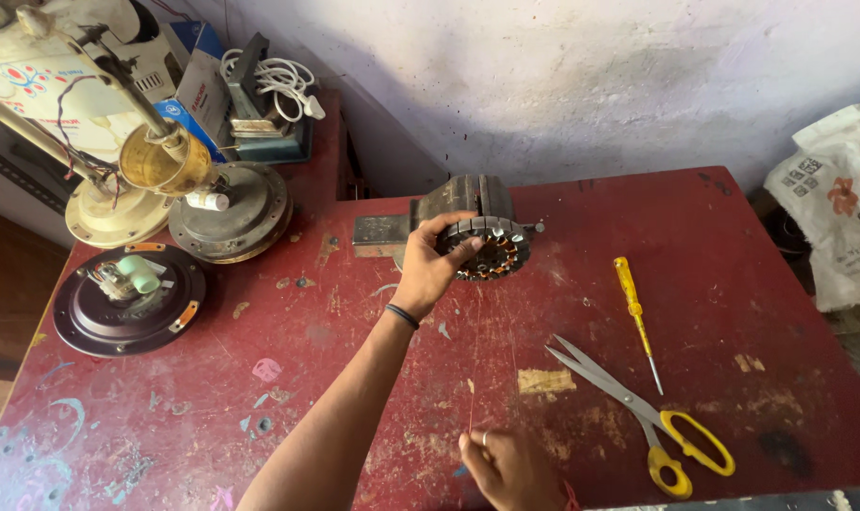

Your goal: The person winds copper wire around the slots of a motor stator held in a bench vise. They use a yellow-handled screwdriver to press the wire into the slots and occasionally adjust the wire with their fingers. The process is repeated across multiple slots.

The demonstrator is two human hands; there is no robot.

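Both hands work over a worn red surface [260,378]. The left hand [428,270], reaching in from the lower edge with a dark band at the wrist, is curled over the near rim of a round motor stator [494,248], fingers [458,232] wrapped across its top. The stator has a ring of grey laminations with copper-coloured windings inside; the hand hides its left part. It sits near the far edge of the surface, pressed up to a dark metal vise-like block [468,197] behind it, though how it is held there is hard to make out. The right hand [510,466] is low in view, partly cut off by the bottom edge, fingers pinched together with a ring on one. A very thin wire [474,360] seems to run from this pinch up toward the stator, but it is so fine that its ends are unclear.

To the right lie a yellow-handled screwdriver [636,320] and yellow-handled scissors [638,412], blades parted, both well apart from the hands. At the left sit a dark round fan cover [127,301] with a green part on it, a grey round motor housing [229,210] and a cream fan body [61,85], cut off by the top corner. A printed white bag [832,199] is cropped at the right edge.
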